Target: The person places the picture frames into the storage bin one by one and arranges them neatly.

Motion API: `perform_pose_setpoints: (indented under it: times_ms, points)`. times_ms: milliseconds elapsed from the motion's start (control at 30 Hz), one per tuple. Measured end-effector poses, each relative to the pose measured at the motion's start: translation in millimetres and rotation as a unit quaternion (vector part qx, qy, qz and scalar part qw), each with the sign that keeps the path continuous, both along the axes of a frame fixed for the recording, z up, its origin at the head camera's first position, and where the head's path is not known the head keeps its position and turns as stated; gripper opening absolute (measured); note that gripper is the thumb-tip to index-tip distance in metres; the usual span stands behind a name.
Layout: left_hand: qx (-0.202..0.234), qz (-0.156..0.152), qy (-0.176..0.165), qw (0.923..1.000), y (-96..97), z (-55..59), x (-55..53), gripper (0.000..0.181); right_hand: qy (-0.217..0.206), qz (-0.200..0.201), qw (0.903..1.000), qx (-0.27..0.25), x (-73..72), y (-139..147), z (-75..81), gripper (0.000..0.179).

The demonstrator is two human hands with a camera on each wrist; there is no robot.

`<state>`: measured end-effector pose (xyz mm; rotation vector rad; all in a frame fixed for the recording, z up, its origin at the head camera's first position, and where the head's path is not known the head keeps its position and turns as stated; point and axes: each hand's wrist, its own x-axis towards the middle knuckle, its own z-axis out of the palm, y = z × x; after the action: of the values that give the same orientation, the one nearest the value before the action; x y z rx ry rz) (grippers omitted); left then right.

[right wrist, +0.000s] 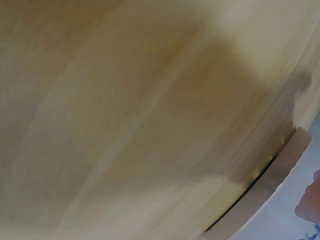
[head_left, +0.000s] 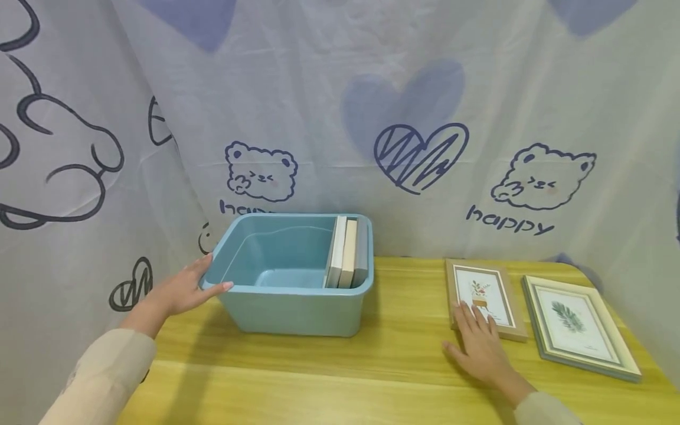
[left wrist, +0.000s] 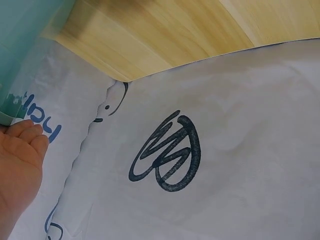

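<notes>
My left hand holds the light blue plastic tub at its near left corner, thumb along the front rim. In the left wrist view, the curled fingers meet the edge of the tub. Three slim book-like or frame-like items stand upright against the tub's right inner wall. My right hand lies spread with its fingertips over the lower left part of a wood-tone picture frame, which lies flat and shows a plant print. Its thumb points left over the table.
A larger cream and grey-green picture frame with a leaf print lies flat to the right. All this is on a yellowish wood-grain table. White printed cloth hangs close behind the table and along its sides.
</notes>
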<state>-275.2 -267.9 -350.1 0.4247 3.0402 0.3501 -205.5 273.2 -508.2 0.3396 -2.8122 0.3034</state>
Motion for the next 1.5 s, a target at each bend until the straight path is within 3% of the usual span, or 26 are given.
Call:
perform_pose_setpoints:
  times_ms: [267,433,1167,1500]
  points:
    - [-0.010,-0.002,0.003,0.9999,1.6,3.8,-5.3,0.093,-0.075,-0.007,0.9962,-0.043,-0.8,16,-0.3,0.082]
    - [-0.013,0.004,0.003,0.9999,0.5,2.3,-2.9,0.093,-0.095,-0.004,0.9943,-0.050,0.8,20,1.1,0.082]
    - [-0.012,0.013,-0.009,0.9998,0.9,0.3,-1.8,0.095,-0.076,-0.007,0.9961,-0.042,5.9,15,-1.1,0.072]
    - [-0.012,0.014,-0.009,0.9998,-0.2,-0.3,0.7,0.095,-0.062,0.019,0.9965,-0.052,6.6,4,-7.3,0.067]
